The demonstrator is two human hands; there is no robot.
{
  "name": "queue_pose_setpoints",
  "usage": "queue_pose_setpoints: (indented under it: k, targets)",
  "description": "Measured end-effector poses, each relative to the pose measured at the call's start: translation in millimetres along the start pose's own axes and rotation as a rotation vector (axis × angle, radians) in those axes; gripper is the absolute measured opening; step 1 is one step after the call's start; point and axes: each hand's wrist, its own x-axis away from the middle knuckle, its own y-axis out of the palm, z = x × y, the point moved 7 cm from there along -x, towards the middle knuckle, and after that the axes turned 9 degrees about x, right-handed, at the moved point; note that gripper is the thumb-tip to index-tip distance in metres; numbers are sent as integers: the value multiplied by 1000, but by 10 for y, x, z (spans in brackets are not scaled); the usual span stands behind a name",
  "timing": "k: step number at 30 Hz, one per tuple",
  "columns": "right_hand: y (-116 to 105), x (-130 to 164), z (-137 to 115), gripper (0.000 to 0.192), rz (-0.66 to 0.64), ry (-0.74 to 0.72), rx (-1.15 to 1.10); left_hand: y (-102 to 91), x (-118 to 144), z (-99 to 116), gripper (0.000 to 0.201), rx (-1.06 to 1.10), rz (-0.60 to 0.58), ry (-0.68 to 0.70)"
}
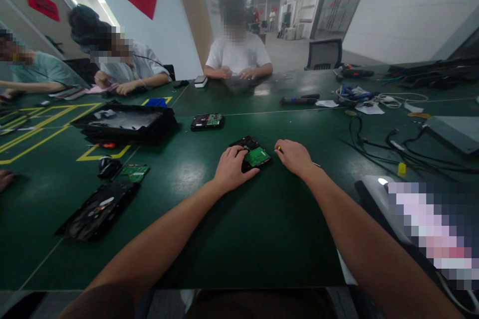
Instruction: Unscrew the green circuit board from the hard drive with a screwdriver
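In front of me on the green table lies a hard drive [258, 157], its green circuit board facing up. My left hand [232, 168] grips it from the left, fingers over the top and thumb along the near edge. Just right of the drive, apart from it, my right hand [294, 156] is closed around what looks like a slim screwdriver [316, 164]. A yellow-and-black end shows at its fingers and a thin metal shaft sticks out by the wrist; the palm hides the rest.
A second hard drive [207, 121] lies farther back. At left are stacked black trays [125, 122], a loose circuit board [132, 173] and a black casing [99, 209]. Cables [385, 147], a grey metal box [456, 132] and a white-edged device [377, 199] occupy the right. Several people sit around the table.
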Motion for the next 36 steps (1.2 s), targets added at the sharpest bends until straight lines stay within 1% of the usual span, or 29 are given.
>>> queue_pose_setpoints:
  k: [3, 5, 6, 8, 10, 11, 13, 15, 17, 18, 20, 21, 22, 24, 27, 30, 33, 36]
  targets:
    - [3, 6, -10, 16, 6, -13, -5, -4, -35, -63, 66, 45, -48, 18]
    - [-6, 14, -7, 18, 17, -14, -17, -25, -77, -129, 69, 111, -118, 48]
    - [-12, 18, -3, 18, 21, -13, -21, -45, -99, -169, 70, 153, -158, 70]
    - [-23, 24, 4, 19, 24, -12, -27, -71, -130, -266, 73, 228, -285, 118]
    - [-31, 27, 6, 20, 20, -14, -34, -106, -137, -384, 73, 245, -408, 147]
    - [-31, 27, 6, 21, 15, -15, -41, -131, -136, -443, 72, 246, -452, 145]
    - [-24, 22, 6, 21, 1, -12, -58, -186, -131, -523, 73, 245, -493, 116]
    - [-7, 12, 5, 21, -10, -9, -69, -219, -124, -506, 83, 227, -485, 72]
    - [9, 1, 3, 21, -10, -9, -67, -225, -130, -386, 95, 173, -409, 25]
    - [15, -4, 2, 21, -6, -11, -61, -229, -141, -297, 93, 132, -330, 2]
    - [24, -10, 3, 20, 6, -13, -49, -217, -157, -85, 74, 21, -159, -29]
    - [27, -10, 4, 20, 11, -14, -44, -189, -158, 17, 67, -33, -97, -41]
    - [29, -10, 7, 20, 17, -14, -39, -144, -157, 108, 65, -87, -64, -46]
    - [30, -6, 14, 20, 29, -16, -33, -55, -155, 217, 71, -179, -41, -59]
    - [31, -3, 28, 20, 38, -14, -27, 21, -151, 236, 67, -235, -76, -51]
    - [31, -3, 40, 20, 39, -6, -32, 0, -145, 185, 59, -271, -150, 3]
    - [28, 1, 42, 20, 40, 0, -24, -94, -138, 142, 52, -259, -272, 108]
    - [31, 9, 35, 20, 37, -2, -36, -235, -109, 101, 44, -140, -455, 248]
